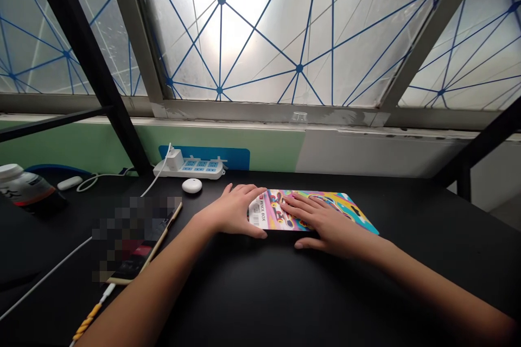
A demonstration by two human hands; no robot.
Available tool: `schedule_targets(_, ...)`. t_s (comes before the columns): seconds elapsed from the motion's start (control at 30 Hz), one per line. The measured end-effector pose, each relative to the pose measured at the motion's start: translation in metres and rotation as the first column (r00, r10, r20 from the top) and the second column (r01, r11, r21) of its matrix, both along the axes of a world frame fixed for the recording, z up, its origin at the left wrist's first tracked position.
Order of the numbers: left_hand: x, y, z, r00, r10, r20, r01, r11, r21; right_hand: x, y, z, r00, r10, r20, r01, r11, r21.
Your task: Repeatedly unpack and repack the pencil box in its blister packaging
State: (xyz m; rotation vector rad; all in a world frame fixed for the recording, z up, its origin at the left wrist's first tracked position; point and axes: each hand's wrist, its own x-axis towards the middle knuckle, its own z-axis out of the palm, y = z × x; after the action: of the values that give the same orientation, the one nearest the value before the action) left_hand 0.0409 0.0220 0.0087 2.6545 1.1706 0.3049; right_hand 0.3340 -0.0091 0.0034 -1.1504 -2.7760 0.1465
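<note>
A colourful pencil box (360,216), printed in pink, yellow and teal, lies flat on the black desk (260,293). A white label with a barcode and the words "PENCIL BOX" shows at its left end. My left hand (234,210) is at that left end, thumb along the near edge and fingers at the far corner, spread apart. My right hand (321,222) rests flat on top of the box, fingers stretched out, thumb on the near side. Part of the printed top is hidden under my right hand.
Behind my left hand sit a white earbud case (191,186) and a white power strip (191,168) with a plug. A phone (132,263), partly blurred, lies at left with a charging cable (87,321). A white-capped bottle (28,190) is at far left. Black frame posts (93,76) flank the desk.
</note>
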Motion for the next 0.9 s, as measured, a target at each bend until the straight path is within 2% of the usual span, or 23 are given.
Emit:
schedule_targets(0.27, 0.004, -0.001, -0.002, 1.0, -0.015, 0.003, 0.015, 1.0, -0.017, 0.062, -0.013, -0.012, 0.989, -0.141, 0.045, 0.141, 0.99, 0.009)
schedule_targets(0.4, 0.003, -0.001, -0.001, 1.0, -0.008, -0.017, 0.008, 1.0, -0.011, 0.07, -0.015, -0.01, 0.983, -0.182, 0.04, 0.18, 0.983, 0.046)
schedule_targets(0.5, 0.009, -0.006, -0.002, 0.999, 0.011, -0.049, -0.011, 1.0, 0.0, 0.053, -0.015, -0.01, 0.981, -0.192, 0.009, 0.19, 0.978, 0.087)
schedule_targets(0.7, 0.034, -0.018, -0.012, 0.997, 0.059, -0.056, -0.058, 0.998, 0.025, -0.013, -0.006, -0.018, 0.98, -0.19, 0.058, 0.178, 0.97, 0.163)
schedule_targets(0.8, 0.033, -0.014, -0.016, 0.996, 0.068, -0.064, -0.064, 0.996, 0.054, -0.043, 0.003, -0.022, 0.985, -0.153, 0.079, 0.135, 0.97, 0.205)
schedule_targets(0.9, 0.021, -0.004, -0.017, 0.995, 0.081, -0.058, -0.079, 0.996, 0.034, -0.061, 0.012, -0.025, 0.988, -0.138, 0.07, 0.116, 0.959, 0.257)
